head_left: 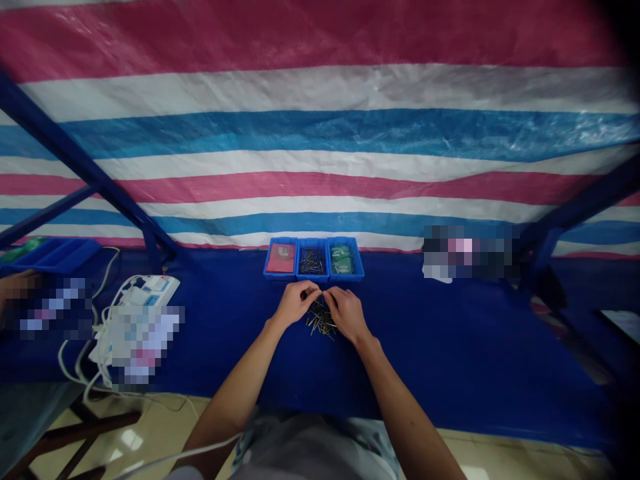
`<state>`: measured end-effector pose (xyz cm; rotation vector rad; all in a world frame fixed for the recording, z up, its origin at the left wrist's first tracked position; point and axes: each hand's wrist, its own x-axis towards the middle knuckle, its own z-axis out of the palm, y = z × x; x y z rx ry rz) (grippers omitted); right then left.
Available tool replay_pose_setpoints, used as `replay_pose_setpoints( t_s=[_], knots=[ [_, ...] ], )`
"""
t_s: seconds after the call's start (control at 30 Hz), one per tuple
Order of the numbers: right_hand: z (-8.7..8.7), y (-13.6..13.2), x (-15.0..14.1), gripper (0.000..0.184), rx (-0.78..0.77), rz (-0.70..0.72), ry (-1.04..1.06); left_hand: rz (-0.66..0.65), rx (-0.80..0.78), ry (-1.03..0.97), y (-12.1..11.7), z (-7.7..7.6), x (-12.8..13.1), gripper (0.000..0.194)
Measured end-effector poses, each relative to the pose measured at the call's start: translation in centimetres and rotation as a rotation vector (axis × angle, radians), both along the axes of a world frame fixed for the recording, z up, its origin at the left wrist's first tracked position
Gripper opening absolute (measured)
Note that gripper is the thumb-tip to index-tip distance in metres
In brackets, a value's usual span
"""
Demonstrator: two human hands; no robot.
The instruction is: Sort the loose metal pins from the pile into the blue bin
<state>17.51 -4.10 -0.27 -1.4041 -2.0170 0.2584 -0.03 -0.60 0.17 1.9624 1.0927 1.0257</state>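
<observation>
Left hand [295, 303] and right hand [346, 313] have fingers pinched together, grip unclear, above loose metal pins [320, 321]: light, stiff, slippery, best pinched singly.

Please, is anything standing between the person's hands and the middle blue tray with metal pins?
Nothing visible does. The left hand and right hand are in front of the middle blue tray; the loose metal pins lie under them, nearer the person.

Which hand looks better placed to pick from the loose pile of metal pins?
Probably the right hand: it partly overhangs the loose pile of metal pins, while the left hand sits farther aside.
</observation>
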Motion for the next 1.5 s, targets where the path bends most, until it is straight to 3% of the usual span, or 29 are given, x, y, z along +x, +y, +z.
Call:
replay_pose_setpoints(
  t_s=[0.3,0.67,1.5],
  knots=[
    [-0.11,0.07,0.08,0.038,-0.010,0.006,-0.005,0.005,0.003,0.004,-0.01,-0.05,-0.01,0.022],
    [0.00,-0.02,0.26,0.023,0.002,0.042,0.082,0.006,0.001,-0.012,0.04,-0.01,-0.09,0.022],
    [0.16,-0.11,0.04,0.032,-0.017,0.019,0.022,-0.002,0.003,-0.022,0.03,-0.09,-0.06,0.021]
  ],
)
